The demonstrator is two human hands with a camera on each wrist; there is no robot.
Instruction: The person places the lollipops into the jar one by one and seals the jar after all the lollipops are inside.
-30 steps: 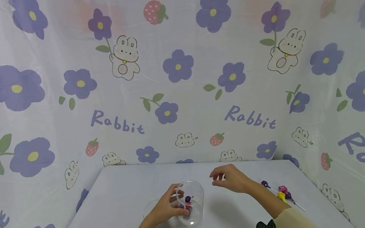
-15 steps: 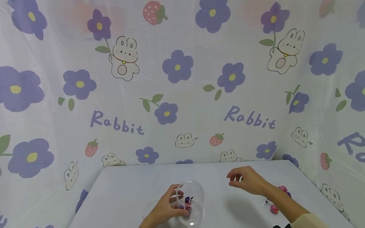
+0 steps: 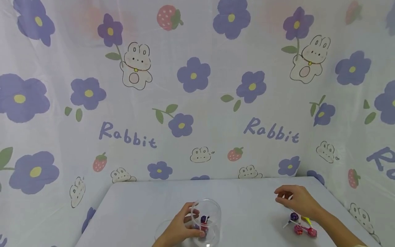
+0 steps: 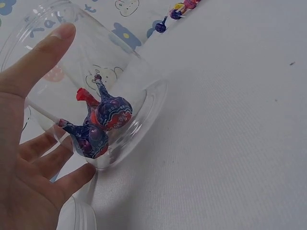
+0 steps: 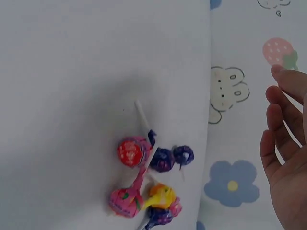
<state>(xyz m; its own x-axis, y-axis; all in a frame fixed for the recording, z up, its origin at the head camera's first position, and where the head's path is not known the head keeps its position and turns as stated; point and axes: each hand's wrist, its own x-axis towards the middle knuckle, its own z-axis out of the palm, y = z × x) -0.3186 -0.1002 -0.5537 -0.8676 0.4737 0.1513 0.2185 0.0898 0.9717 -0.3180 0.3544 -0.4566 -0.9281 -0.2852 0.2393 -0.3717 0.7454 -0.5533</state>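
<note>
My left hand (image 3: 179,227) grips a clear plastic jar (image 3: 213,214), thumb on one side and fingers round the other. The jar stands on the table, its mouth upward. A few wrapped lollipops (image 4: 114,112), purple and red, lie at its bottom; their exact number is hard to tell where they overlap. Over at the right, my right hand (image 3: 300,200) hovers above a loose pile of lollipops, its fingers loosely bent with nothing in them. That pile includes a pink lollipop (image 5: 125,201), a yellow lollipop (image 5: 162,195) and purple lollipops (image 5: 163,159).
A clear round lid (image 3: 161,228) lies on the table, partly behind my left hand. The white table (image 3: 139,202) ends against a hanging cloth (image 3: 216,137) printed with flowers and rabbits, which also runs along both sides.
My right hand has moved right, from near the jar to above the lollipop pile. My left hand and the jar have stayed in place.
</note>
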